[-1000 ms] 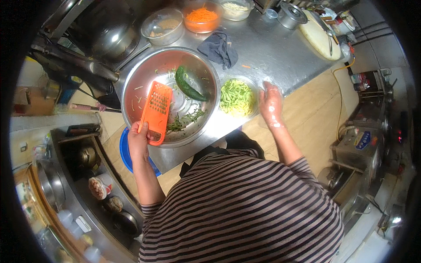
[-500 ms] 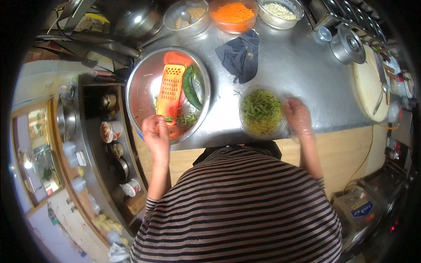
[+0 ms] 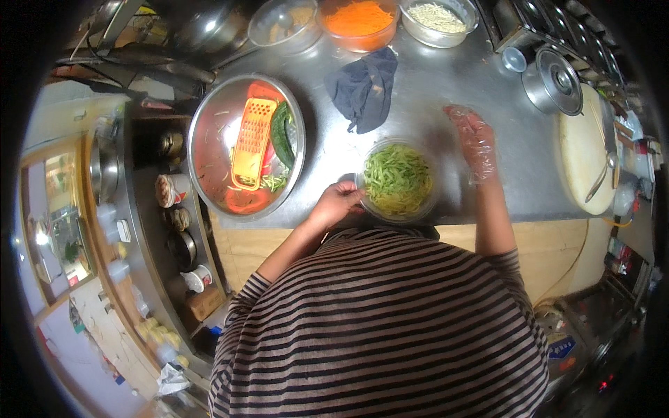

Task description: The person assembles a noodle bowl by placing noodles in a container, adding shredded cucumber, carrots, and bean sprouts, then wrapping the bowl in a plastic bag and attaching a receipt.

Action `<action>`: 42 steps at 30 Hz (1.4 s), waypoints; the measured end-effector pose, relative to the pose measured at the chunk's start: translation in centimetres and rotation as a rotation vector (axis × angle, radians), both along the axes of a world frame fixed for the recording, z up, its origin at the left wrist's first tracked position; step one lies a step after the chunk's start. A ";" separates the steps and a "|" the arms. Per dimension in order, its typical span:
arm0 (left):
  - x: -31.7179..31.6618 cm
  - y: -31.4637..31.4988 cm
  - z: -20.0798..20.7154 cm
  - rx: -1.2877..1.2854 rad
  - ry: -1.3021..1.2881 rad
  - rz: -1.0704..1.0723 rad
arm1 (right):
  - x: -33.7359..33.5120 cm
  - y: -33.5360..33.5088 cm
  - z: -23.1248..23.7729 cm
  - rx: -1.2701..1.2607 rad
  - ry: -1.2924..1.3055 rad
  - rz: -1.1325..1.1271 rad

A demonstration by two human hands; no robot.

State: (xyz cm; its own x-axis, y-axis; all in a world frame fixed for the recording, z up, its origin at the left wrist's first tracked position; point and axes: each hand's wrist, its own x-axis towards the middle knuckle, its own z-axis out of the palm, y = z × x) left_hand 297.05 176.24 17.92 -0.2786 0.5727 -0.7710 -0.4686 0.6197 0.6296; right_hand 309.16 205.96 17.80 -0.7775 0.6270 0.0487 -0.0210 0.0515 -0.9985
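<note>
My left hand (image 3: 336, 204) grips the left rim of a clear round bowl (image 3: 364, 202) near the table's front edge. Green shredded cucumber (image 3: 397, 174) fills it, with paler yellow-green shreds toward the front. My right hand (image 3: 475, 143) wears a clear plastic glove and hovers over the table to the right of the bowl, fingers stretched forward, holding nothing I can see. On the left, a wide steel basin (image 3: 202, 143) carries an orange plastic grater (image 3: 251, 143), a dark green cucumber (image 3: 282, 136) beside it and some loose shreds. Neither hand touches the basin.
A dark cloth (image 3: 364, 90) lies crumpled behind the bowl. Along the back stand bowls of shredded carrot (image 3: 359, 17), pale shreds (image 3: 437, 17) and brown bits (image 3: 300, 17). To the right are a lidded steel pot (image 3: 554, 80) and a white cutting board (image 3: 584, 153) with utensils.
My left hand has left the basin and moved right to the bowl's rim. My right hand has drawn away from the bowl, farther back. The view has shifted slightly.
</note>
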 end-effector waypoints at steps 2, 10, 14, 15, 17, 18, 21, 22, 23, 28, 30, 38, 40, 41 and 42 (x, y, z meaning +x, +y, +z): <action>0.1 0.7 0.0 0.052 -0.011 0.092 | 0.8 0.4 0.6 0.047 -0.151 -0.193; -1.8 1.1 -0.9 0.158 0.057 0.186 | 0.8 3.3 -3.3 0.068 -0.055 -0.157; -4.6 2.9 -1.7 -0.010 0.536 -0.064 | -2.5 2.4 -0.7 -0.631 0.293 -0.059; -5.0 3.7 -2.2 0.027 0.525 0.037 | -3.3 2.1 0.0 -0.623 0.269 -0.041; -5.3 6.6 -1.1 0.185 0.556 0.155 | -4.2 2.1 -1.0 -0.332 0.150 -0.010; -6.2 7.5 -1.3 0.220 0.443 0.151 | -4.6 2.1 -1.3 -0.185 0.093 0.007; -7.8 9.1 -2.9 0.284 0.335 0.085 | -5.1 1.6 0.9 0.203 -0.140 0.089; -7.5 10.2 -1.8 0.273 0.377 0.143 | -4.8 2.0 0.0 0.284 -0.165 0.067; -7.3 10.4 -1.7 0.266 0.480 0.153 | -4.6 2.2 -1.7 0.366 -0.191 0.045; -6.1 9.4 1.2 0.457 1.443 -0.268 | -4.3 3.4 -0.5 0.540 -0.080 -0.070; -4.8 9.3 3.5 0.448 1.496 -0.438 | -4.8 4.2 -1.0 0.468 -0.048 -0.135; -3.3 8.8 4.5 0.399 1.514 -0.284 | -11.4 9.6 2.8 0.432 -0.077 -0.226; -3.0 8.5 4.9 0.414 1.506 -0.260 | -13.9 10.9 3.4 0.492 -0.007 -0.231; -2.8 8.2 5.2 0.420 1.502 -0.247 | -15.4 11.1 3.6 0.417 0.036 -0.160; -2.7 7.9 5.4 0.411 1.515 -0.247 | -16.9 11.1 3.6 0.339 0.076 -0.091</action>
